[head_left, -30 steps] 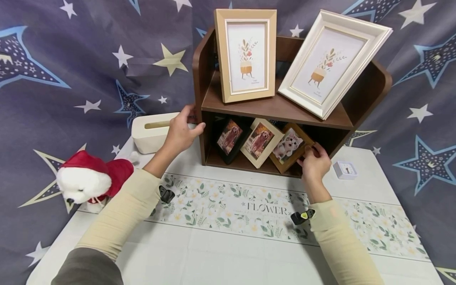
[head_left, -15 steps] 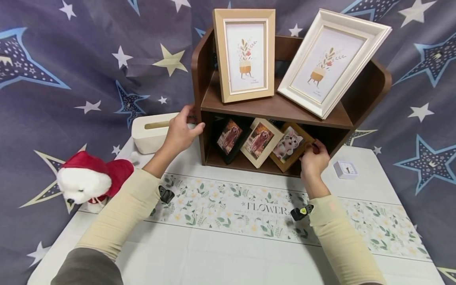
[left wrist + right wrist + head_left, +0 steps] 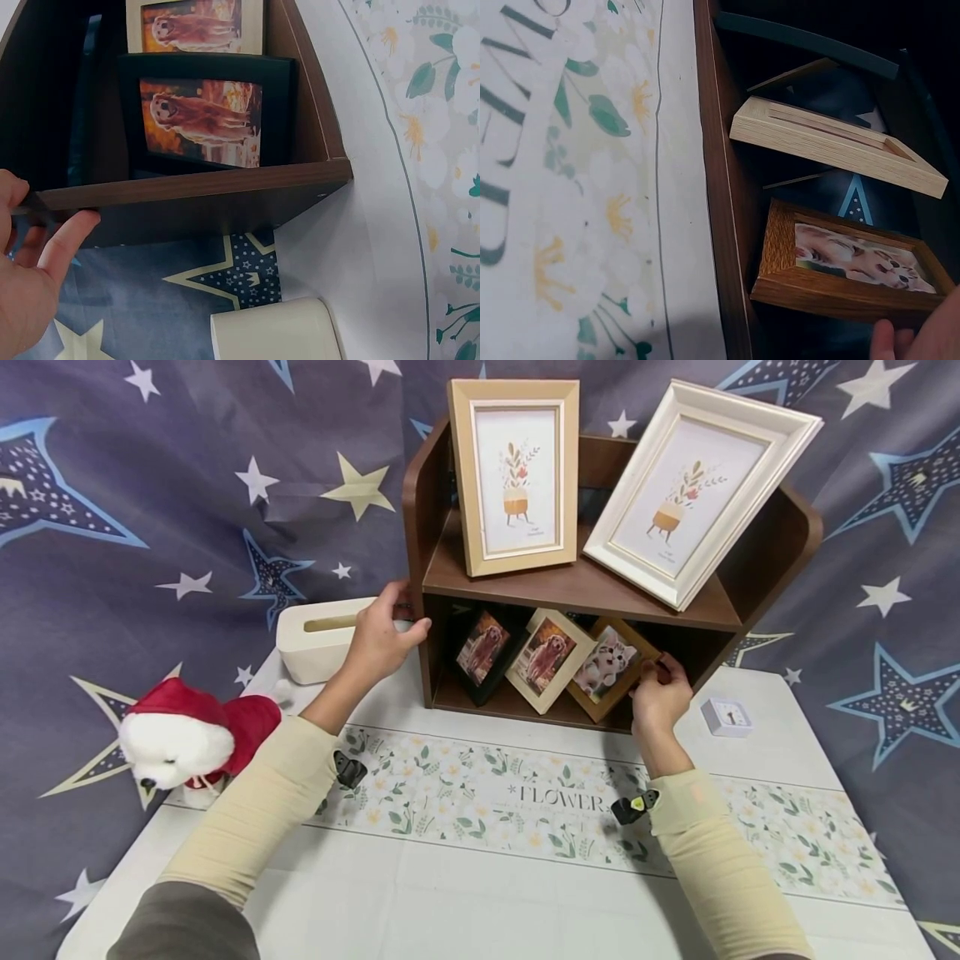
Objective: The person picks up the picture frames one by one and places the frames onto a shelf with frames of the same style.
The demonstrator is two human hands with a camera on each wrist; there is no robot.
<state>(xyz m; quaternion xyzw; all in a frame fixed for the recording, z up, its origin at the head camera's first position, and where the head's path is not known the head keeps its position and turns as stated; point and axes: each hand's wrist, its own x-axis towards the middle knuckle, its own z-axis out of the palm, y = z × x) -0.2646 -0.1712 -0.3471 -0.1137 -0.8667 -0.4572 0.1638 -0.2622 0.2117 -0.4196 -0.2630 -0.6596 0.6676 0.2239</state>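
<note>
In the head view my right hand pinches the right corner of a brown wooden photo frame with a kitten picture. That frame leans inside the lower compartment of a dark brown shelf. Beside it stand a cream photo frame and a black photo frame, both with a dog picture. My left hand rests against the shelf's left side panel, thumb extended at its front edge. In the right wrist view, fingertips touch the brown frame; most of the hand is out of view.
A tan picture frame and a tilted white picture frame stand on the upper shelf. A cream tissue box and a plush dog in red are at the left. A small clock sits right of the shelf.
The right hand has shifted slightly left, and the brown frame has turned very slightly with it. The left hand stays at the shelf's side.
</note>
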